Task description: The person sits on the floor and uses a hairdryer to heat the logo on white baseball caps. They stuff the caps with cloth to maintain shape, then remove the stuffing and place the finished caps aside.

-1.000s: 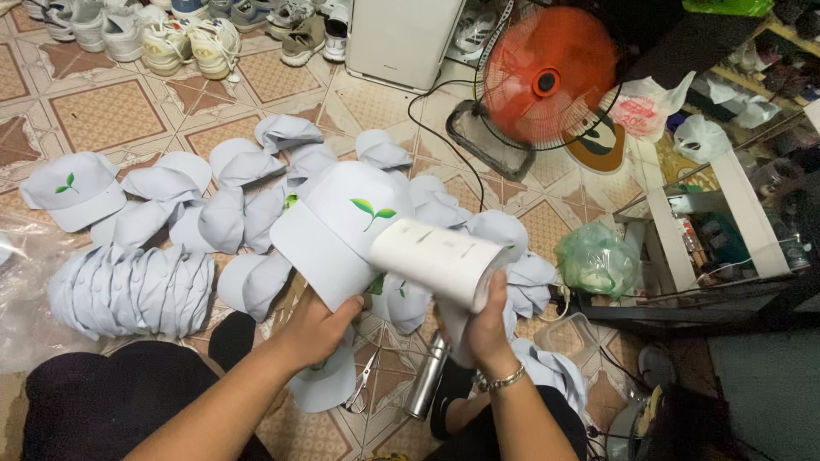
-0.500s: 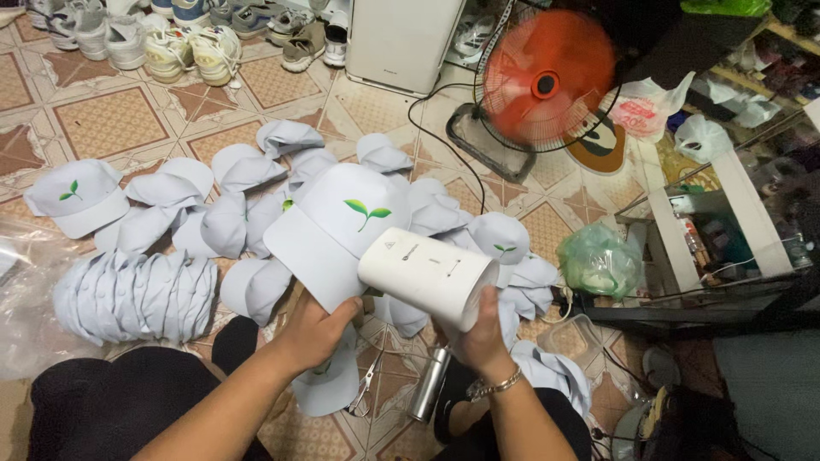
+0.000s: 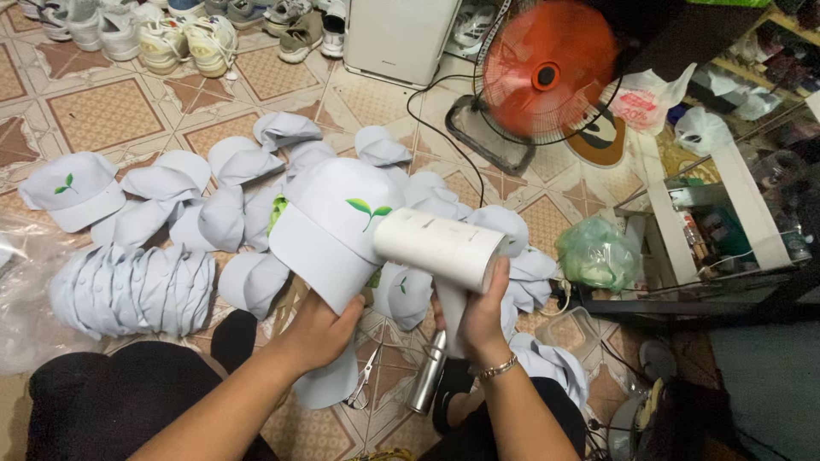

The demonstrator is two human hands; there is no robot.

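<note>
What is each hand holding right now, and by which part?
The left hand holds a white cap by its brim. The right hand grips a white handheld steamer by its handle, nozzle end toward the cap.

Two bare forearms enter from the bottom edge, with no sleeves showing on either; the left hand lies toward seven o'clock of the picture's centre, and the right hand toward five o'clock; neither hand wears a glove or a visible ring; the right wrist carries a thin metal chain bracelet, silvery with small links, lying loose across the wrist; below the arms, at the bottom left and bottom centre, the person's legs are covered in plain black trousers, matte cloth without pattern.
</note>
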